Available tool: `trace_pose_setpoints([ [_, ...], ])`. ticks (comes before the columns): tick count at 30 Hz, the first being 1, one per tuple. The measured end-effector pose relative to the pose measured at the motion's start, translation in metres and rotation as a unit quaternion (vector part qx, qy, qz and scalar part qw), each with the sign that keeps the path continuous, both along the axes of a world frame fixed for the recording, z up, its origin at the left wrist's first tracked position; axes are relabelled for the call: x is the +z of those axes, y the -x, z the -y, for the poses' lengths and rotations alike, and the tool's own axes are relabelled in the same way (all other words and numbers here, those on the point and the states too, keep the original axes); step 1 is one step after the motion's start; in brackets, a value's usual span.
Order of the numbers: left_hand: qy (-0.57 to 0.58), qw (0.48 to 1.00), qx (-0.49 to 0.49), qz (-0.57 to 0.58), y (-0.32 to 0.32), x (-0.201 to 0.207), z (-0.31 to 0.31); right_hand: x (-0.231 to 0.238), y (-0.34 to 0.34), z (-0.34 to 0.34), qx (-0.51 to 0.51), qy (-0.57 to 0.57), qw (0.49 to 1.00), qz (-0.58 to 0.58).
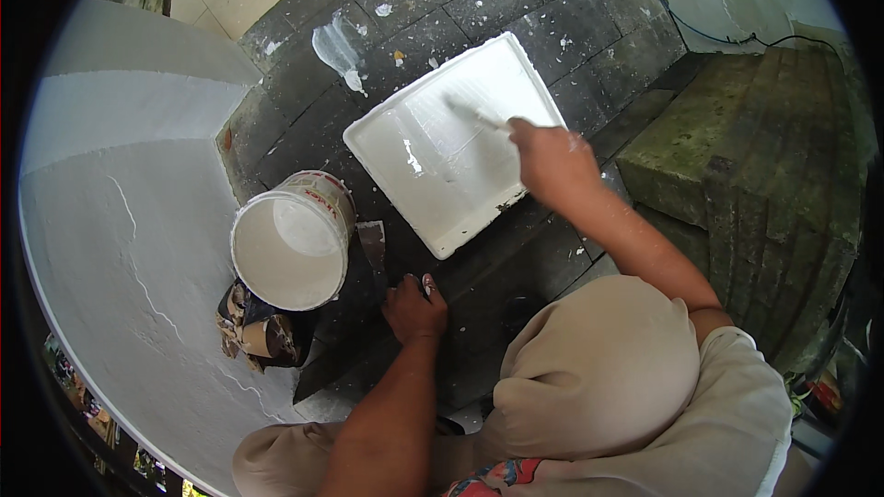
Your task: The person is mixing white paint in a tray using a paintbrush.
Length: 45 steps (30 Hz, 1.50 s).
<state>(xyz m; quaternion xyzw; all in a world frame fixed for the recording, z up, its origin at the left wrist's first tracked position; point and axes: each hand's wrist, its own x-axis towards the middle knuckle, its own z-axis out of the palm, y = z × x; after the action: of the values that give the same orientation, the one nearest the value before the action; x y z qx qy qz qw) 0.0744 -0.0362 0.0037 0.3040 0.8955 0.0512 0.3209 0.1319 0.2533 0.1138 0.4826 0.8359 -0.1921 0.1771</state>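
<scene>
Two hands are busy here: the right hand [559, 166] is wrapped around a pale-handled tool [485, 117], its head too blurred to name for sure, over the white tray [398, 195]. And the left hand [414, 310], down beside the bucket [290, 278], looks curled around the handle of a scraper [372, 241], though the fingers hide most of it.

That tray sits on the floor ahead of the person, wet and glossy inside, and here's the danger: one hard push against its far edge could flick white over the rim. The bucket could be trouble too; it stands just beside the scraper blade, so a careless swing of the left wrist might knock it. A slick handle might also turn in the right hand, if the white coating gets onto it.

Now the ground: dark grey floor tiles [442, 37], flecked with white spots, and a broad white smear [338, 46] just past the tray. Off to the left, a pale wall [101, 221] carries thin, jagged cracks. Over on the right, stone steps [737, 143], green with moss, and behind them a dark cable [704, 34] trailing along a pale surface.
</scene>
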Motion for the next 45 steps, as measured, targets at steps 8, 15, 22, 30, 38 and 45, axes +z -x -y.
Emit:
trace_pose_setpoints([
  [8, -0.017, 1.000, -0.003, -0.017, -0.002, -0.001, 0.001, -0.037, -0.009, -0.061, -0.032, -0.117, 0.992, 0.035],
  [15, -0.015, 1.000, -0.004, -0.016, -0.002, -0.003, 0.003, -0.063, 0.035, -0.029, 0.033, -0.023, 0.997, 0.066],
  [22, 0.003, 1.000, 0.009, -0.007, 0.000, 0.002, 0.001, -0.012, 0.016, -0.007, 0.025, 0.011, 0.999, 0.032],
  [30, 0.001, 1.000, 0.002, -0.004, -0.004, 0.002, -0.005, -0.074, 0.010, -0.010, 0.073, -0.070, 0.992, 0.078],
  [38, 0.018, 1.000, 0.006, 0.003, -0.003, -0.003, 0.001, -0.029, 0.034, 0.042, 0.105, 0.125, 0.986, -0.024],
  [45, -0.010, 1.000, 0.004, 0.000, 0.000, -0.002, 0.003, -0.020, 0.023, -0.050, -0.025, -0.052, 0.997, 0.057],
])
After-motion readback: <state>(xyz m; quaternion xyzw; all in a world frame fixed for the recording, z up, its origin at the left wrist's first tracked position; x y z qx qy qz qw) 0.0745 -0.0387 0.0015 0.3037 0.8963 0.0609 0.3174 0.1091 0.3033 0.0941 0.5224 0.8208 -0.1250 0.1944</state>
